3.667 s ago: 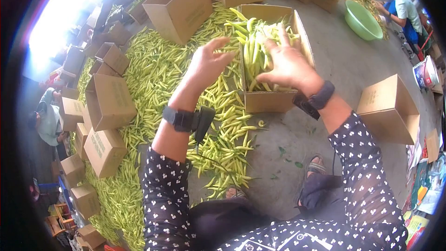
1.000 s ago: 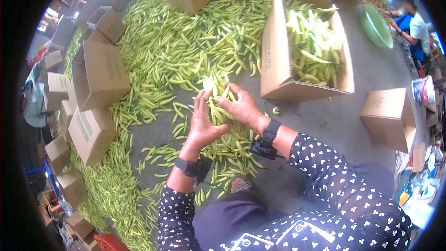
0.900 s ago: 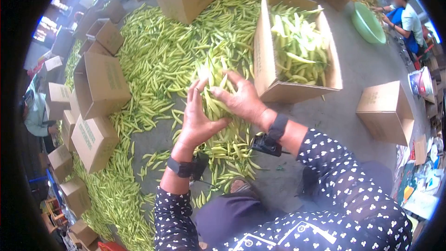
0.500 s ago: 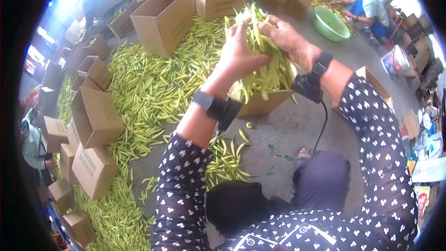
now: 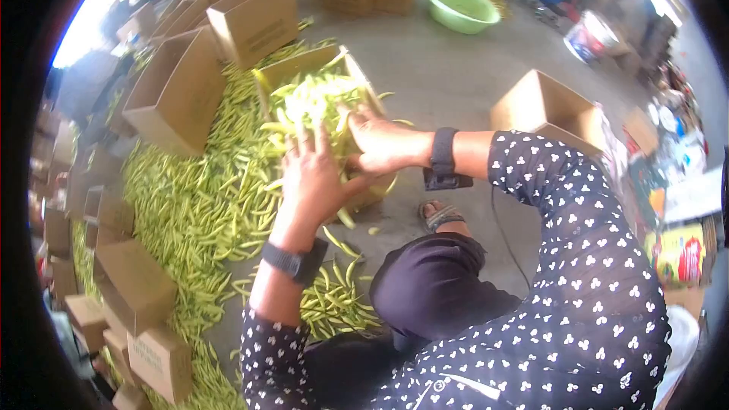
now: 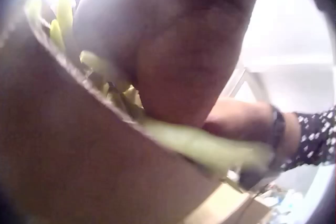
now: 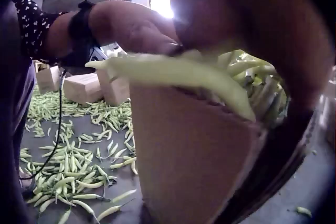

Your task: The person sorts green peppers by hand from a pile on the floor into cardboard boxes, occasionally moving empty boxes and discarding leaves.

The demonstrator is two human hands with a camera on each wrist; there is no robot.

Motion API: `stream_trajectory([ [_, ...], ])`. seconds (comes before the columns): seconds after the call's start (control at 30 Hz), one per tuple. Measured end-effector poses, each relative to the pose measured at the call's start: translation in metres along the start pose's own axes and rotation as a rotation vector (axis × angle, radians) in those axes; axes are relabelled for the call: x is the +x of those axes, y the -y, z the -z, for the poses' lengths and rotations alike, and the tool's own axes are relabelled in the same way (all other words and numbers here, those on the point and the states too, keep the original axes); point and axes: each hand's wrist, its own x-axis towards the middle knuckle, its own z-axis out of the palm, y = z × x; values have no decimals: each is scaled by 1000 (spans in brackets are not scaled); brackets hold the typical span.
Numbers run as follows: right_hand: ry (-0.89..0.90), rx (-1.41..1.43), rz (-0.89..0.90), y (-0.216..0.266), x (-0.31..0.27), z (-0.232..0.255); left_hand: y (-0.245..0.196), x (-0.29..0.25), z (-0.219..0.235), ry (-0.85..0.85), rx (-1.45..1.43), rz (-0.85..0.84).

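Note:
Both hands are over the near end of a pepper-filled cardboard box (image 5: 364, 80) in the head view. The left hand (image 5: 313, 182) lies with fingers spread against the heaped peppers (image 5: 315, 102). Close beside it, the right hand (image 5: 389, 143) touches the heap with extended fingers; its fingertips are partly hidden. In the left wrist view the left hand (image 6: 173, 51) rests low over the box rim, near a blurred pepper (image 6: 205, 148). The right wrist view shows a pepper (image 7: 178, 74) across the cardboard edge (image 7: 194, 145), below the left hand (image 7: 131, 24) and the dark right hand (image 7: 257, 19).
Loose peppers (image 5: 190, 175) cover the floor at left, with a smaller pile (image 5: 330, 300) near the feet. Cardboard boxes (image 5: 178, 95) stand at left and behind. An empty box (image 5: 524, 106), a green basin (image 5: 462, 9) and a bucket (image 5: 591, 36) are at right.
Half a second ago both hands held a bunch of peppers raised above the box; now they are lower, against the heap, with fingers loosened. The head view has swung right.

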Motion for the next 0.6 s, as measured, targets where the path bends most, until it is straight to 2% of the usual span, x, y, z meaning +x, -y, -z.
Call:
stream_trajectory([
  [0.03, 28, -62, -14, -1, 9, 3, 0, 9, -5, -1, -37, 13],
  [0.07, 14, 10, 1, -15, 28, -1, 2, 22, -8, 56, 14, 34],
  [0.1, -11, -32, 56, -21, 39, 3, 8, 35, -13, 20, -74, 31],
  [0.2, 98, 124, 84, -31, 57, 30, 8, 53, -7, 119, -90, 57],
  [0.23, 160, 167, 81, -33, 58, 40, 6, 48, -4, 109, -69, 100],
  [0.27, 121, 39, 143, -39, 60, 36, 1, 41, -2, 183, -97, 77],
  [0.3, 183, 92, 280, -40, 47, 42, -5, 31, -1, 262, -131, 54],
  [0.37, 168, 0, 350, -39, 24, 49, -19, 10, 12, 329, -175, 29],
  [0.4, 93, 37, 445, -49, 24, 49, -22, 4, 22, 306, -172, 32],
  [0.43, 97, 51, 453, -50, 23, 62, -23, 0, 31, 286, -167, 27],
  [0.5, -6, 178, 406, -56, 27, 94, -23, -7, 46, 142, -182, 146],
  [0.53, -138, 195, 245, -68, 43, 92, -17, -9, 48, -20, -251, 225],
  [0.57, -125, 260, 75, -79, 59, 93, -9, -14, 46, -183, -236, 297],
  [0.6, -10, 386, 37, -87, 67, 92, -8, -20, 46, -281, -141, 420],
])
